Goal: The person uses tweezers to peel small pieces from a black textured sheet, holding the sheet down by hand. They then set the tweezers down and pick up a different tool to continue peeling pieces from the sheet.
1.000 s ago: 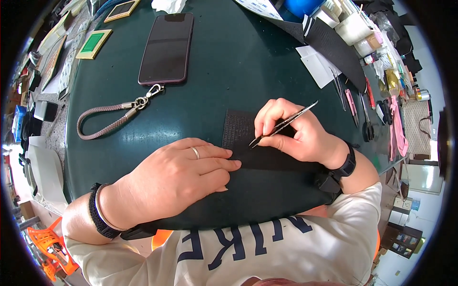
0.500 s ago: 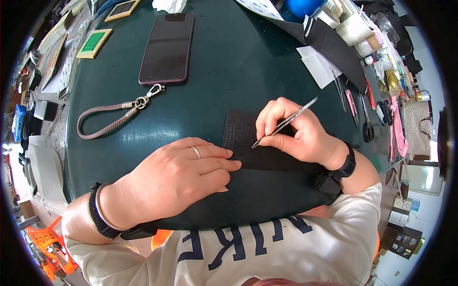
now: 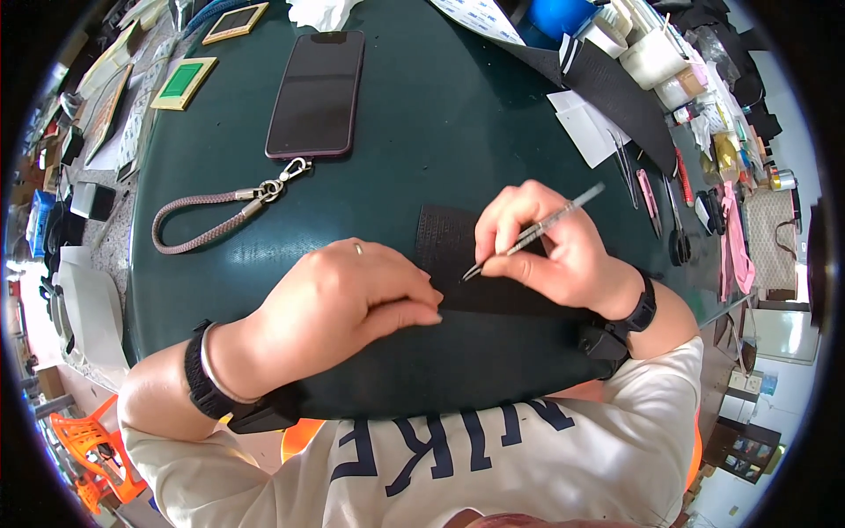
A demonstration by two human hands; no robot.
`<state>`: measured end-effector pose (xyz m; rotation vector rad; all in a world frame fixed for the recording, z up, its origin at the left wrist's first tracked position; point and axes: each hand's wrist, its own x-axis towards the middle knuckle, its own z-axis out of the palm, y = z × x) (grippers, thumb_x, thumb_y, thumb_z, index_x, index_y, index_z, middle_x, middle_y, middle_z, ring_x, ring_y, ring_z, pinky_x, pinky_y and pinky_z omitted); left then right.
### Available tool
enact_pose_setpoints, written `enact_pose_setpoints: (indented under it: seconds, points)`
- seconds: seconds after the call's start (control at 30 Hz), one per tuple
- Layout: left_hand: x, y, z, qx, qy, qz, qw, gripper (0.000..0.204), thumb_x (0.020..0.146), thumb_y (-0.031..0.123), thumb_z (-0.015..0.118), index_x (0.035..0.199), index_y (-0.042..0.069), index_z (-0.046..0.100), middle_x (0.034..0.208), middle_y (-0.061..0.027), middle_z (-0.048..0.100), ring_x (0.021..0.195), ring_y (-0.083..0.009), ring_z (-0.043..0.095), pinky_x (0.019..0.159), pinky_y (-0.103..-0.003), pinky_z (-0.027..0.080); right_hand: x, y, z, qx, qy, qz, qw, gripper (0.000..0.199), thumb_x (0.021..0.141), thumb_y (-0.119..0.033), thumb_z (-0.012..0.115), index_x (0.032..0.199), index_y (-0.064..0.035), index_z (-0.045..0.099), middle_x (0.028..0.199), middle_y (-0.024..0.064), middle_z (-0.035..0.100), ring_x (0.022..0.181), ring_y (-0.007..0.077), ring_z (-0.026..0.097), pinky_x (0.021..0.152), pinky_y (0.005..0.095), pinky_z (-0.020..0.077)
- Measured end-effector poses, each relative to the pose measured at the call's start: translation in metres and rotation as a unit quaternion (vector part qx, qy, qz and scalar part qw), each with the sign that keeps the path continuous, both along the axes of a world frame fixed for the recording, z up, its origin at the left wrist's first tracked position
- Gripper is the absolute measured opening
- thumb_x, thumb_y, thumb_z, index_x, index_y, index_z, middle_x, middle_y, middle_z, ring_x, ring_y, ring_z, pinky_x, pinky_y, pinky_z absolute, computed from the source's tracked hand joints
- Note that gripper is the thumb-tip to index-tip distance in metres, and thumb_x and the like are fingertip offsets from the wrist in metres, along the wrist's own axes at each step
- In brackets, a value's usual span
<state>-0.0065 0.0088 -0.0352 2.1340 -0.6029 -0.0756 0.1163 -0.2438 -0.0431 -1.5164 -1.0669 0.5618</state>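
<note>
A pair of metal tweezers (image 3: 583, 197) is in my right hand (image 3: 550, 255), with the thumb and fingers closed round it. Its tips point down at a black textured sheet (image 3: 447, 231), which shows rows of small raised marks. My left hand (image 3: 339, 299) rests by the sheet's left edge, fingers curled and thumb drawn in near the fingertips. Whatever lies between those fingertips is hidden or too small to name. Both hands are close together over the dark green tabletop (image 3: 422, 114).
Beyond my left hand lie a phone (image 3: 317, 97) and its braided wrist strap (image 3: 198, 211). On the right are spare tweezers (image 3: 626, 170), scissors (image 3: 678, 233), white cards (image 3: 585, 132) and a black strip (image 3: 620, 101). An orange chair (image 3: 92, 444) stands at lower left.
My left hand has gone from lying flat with its fingers stretched out to a curled, pinched pose. The tweezers in my right hand have shifted only slightly.
</note>
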Motion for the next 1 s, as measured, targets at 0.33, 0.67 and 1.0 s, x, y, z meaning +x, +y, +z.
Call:
enact_pose_setpoints:
  seconds: [0.33,0.67,1.0]
  points:
    - [0.002,-0.011,0.003,-0.055,0.126,0.105,0.985,0.010,0.094,0.012,0.078,0.101,0.005,0.079,0.095,-0.0090,0.078,0.091,-0.0273,0.073,0.083,-0.035,0.057,-0.017,0.007,0.006,0.047,-0.378,0.005,0.925,0.011,0.088,-0.010,0.079,0.097,-0.0124,0.072,0.098,0.0024,0.069,0.087,0.0222,0.069,0.076,0.0343,0.0533]
    - [-0.003,-0.010,-0.002,0.024,-0.008,0.049,0.998,0.007,0.097,0.010,0.074,0.099,0.005,0.070,0.097,-0.0090,0.076,0.097,-0.0322,0.073,0.087,-0.039,0.056,-0.014,-0.011,0.018,-0.017,-0.533,0.039,0.845,0.016,0.083,-0.018,0.086,0.091,-0.0172,0.072,0.088,-0.0009,0.062,0.078,0.0197,0.065,0.070,0.0321,0.0526]
    - [-0.008,-0.002,-0.006,0.030,-0.103,-0.027,0.994,0.015,0.090,0.011,0.081,0.102,0.005,0.073,0.110,-0.0064,0.080,0.109,-0.0297,0.076,0.092,-0.041,0.060,-0.003,0.002,0.023,-0.050,-0.222,-0.020,0.973,0.019,0.092,-0.007,0.081,0.091,-0.0062,0.061,0.089,0.0034,0.067,0.074,0.0239,0.068,0.071,0.0344,0.0546]
